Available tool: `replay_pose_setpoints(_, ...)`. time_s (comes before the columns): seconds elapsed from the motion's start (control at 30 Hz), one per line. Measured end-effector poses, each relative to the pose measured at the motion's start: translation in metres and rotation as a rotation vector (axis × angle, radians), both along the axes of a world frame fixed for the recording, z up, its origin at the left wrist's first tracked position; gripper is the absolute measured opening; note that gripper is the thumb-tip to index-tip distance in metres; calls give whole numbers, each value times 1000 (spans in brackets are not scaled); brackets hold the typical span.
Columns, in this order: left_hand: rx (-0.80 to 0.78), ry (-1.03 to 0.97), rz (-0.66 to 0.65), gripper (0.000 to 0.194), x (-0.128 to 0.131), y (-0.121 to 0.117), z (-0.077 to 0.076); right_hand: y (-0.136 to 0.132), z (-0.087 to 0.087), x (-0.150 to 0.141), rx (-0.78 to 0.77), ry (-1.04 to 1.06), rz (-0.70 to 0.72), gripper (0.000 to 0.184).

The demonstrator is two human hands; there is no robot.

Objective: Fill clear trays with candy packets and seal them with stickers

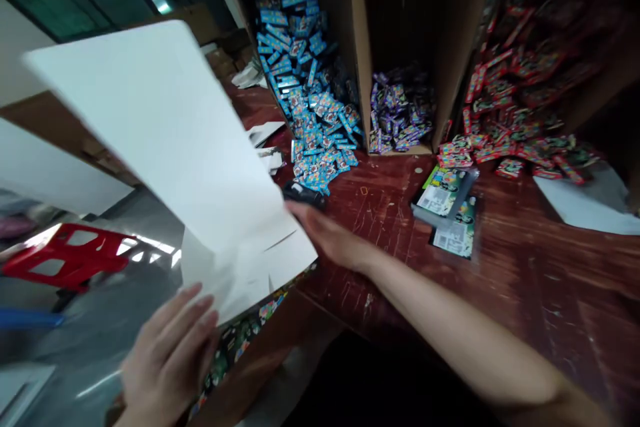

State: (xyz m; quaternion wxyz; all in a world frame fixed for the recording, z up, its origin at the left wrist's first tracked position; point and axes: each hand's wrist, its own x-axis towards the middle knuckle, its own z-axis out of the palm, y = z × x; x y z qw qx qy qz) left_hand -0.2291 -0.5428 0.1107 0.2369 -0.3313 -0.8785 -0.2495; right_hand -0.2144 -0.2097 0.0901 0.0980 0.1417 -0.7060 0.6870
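Note:
A white cardboard piece [160,120], apparently a folded display box with its tall flap raised, tilts in front of me over the table edge. Its lower part has slits. My right hand [333,233] is at the right side of this cardboard, fingers along its edge and partly hidden. Close to the lower left corner is my left hand [170,347], slightly blurred, with fingers extended and nothing visible in them. Beneath the cardboard shows a dark strip with colourful print [245,337]; whether it is the box's outside or packets below, I cannot tell.
On the dark red table [380,273] are heaps of small blue packets [315,113], purple packets [400,110] and red packets [515,120] in cardboard compartments. Printed sleeves [450,213] and a white sheet [585,200] lie nearby. A red plastic stool [70,257] is at left.

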Motion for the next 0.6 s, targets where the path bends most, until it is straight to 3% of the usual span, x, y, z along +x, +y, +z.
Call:
replay_pose_setpoints(0.1,-153,53,-74,34,-32,6,-63,-28,-35,-52,268,-54,89,80)
replay_pose_setpoints(0.2,-233,-105,-26,27,-59,12,-118,-38,-68,-83,464,-13,-44,87)
replay_pose_setpoints(0.3,-259,-160,-69,38,-75,14,-141,-10,-84,-99,475,-7,-245,68)
replay_pose_setpoints(0.37,-253,-71,-43,49,-80,18,-133,29,-86,-111,472,-12,-379,59)
replay_pose_setpoints(0.47,-178,71,46,61,-89,49,-97,89,-86,-135,475,-50,-516,57)
replay_pose_setpoints(0.53,-78,37,11,62,-110,97,-68,110,-88,-150,489,-95,-551,62)
replay_pose_setpoints(0.6,12,-108,-94,56,-148,162,-45,112,-92,-156,515,-131,-554,67)
